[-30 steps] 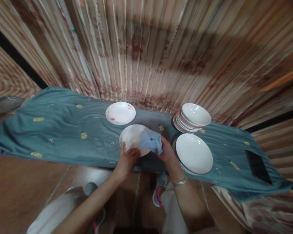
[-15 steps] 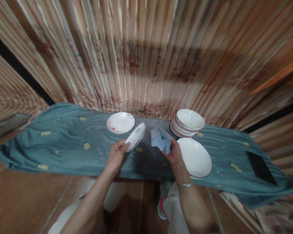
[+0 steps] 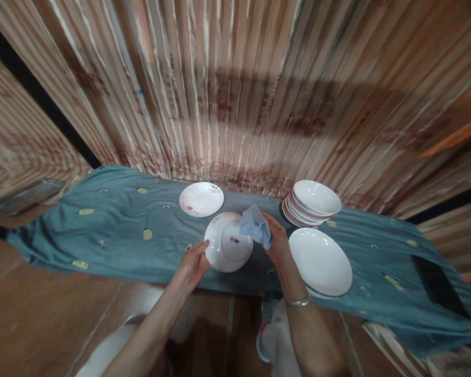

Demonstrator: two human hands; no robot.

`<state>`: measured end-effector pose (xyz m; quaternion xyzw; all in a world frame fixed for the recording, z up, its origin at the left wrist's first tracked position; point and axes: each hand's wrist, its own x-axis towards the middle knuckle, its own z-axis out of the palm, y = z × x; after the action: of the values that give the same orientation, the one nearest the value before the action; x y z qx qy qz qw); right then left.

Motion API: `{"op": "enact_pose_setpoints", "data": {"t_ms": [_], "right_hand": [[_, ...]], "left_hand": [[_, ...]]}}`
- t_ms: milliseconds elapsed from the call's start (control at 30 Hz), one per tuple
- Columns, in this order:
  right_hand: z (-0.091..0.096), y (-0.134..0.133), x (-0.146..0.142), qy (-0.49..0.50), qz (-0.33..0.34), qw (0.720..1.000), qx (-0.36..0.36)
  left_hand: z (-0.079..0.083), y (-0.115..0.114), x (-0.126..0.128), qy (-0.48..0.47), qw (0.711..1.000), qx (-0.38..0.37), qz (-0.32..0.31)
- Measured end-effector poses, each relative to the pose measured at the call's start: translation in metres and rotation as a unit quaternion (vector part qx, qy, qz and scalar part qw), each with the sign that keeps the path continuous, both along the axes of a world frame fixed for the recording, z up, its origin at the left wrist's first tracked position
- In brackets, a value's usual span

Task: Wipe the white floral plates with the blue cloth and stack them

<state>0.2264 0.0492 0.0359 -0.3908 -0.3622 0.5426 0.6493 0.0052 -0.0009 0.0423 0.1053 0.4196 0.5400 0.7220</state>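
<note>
My left hand (image 3: pixel 194 260) grips the left rim of a white plate (image 3: pixel 225 254), thumb on the side that faces me. Its underside is turned up, showing the foot ring and a small printed mark. In my right hand (image 3: pixel 275 238) is a bunched light blue cloth (image 3: pixel 255 225), which overlaps the plate's upper right edge; whether it presses on the surface I cannot tell. Just behind, a white plate with red flowers (image 3: pixel 201 199) lies face up on the teal tablecloth (image 3: pixel 121 246). Right of my right hand is a large white plate (image 3: pixel 321 262) with another beneath it.
A stack of white bowls (image 3: pixel 317 198) with reddish rims stands at the back right. A dark flat phone-like slab (image 3: pixel 440 286) lies near the right end. A striped curtain (image 3: pixel 235 94) hangs behind the table, and a clear tray (image 3: pixel 27 195) sits at far left.
The plate in my left hand has turned from edge-on to underside toward me. My right hand has brought the cloth over to its edge. The view has shifted slightly.
</note>
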Motion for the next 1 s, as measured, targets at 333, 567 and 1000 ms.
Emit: {"op": "enact_pose_setpoints", "data": {"t_ms": [333,567,1000], "right_hand": [[-0.001,0.0,-0.032,-0.123,0.018,0.992,0.003],[-0.003,-0.017,-0.07,-0.362,0.093,0.918,0.135],[-0.001,-0.019,-0.122,-0.691,0.184,0.646,0.266]], "left_hand": [[-0.016,-0.002,-0.011,0.004,0.999,-0.028,0.043],[-0.034,-0.005,-0.013,-0.003,0.999,-0.006,0.04],[-0.042,-0.016,-0.014,-0.031,0.998,0.05,0.011]]}}
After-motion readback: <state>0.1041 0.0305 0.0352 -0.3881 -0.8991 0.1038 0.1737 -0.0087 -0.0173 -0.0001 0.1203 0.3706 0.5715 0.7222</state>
